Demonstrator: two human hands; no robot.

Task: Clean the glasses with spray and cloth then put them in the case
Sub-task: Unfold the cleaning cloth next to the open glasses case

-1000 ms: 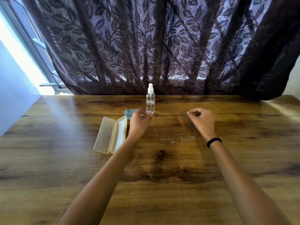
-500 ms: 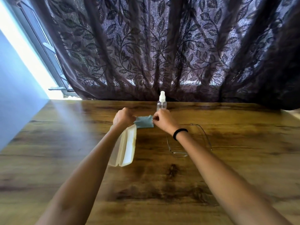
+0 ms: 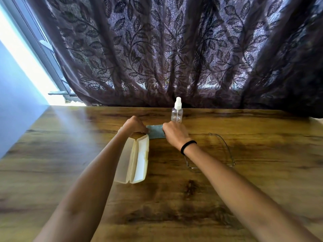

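Harsh window (image 3: 26,55) glare, wide-angle warping

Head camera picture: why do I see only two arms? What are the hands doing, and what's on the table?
The camera sits on the person's head and looks down, so you see only their arms, like looking at your own. No robot here. The left hand and the right hand each pinch one end of a small blue-grey cloth. On the brown wooden table lie an open cream plastic glasses case and thin wire-framed glasses. A clear spray bottle with a white top stands behind the hands. A dark leaf-patterned curtain hangs at the back.
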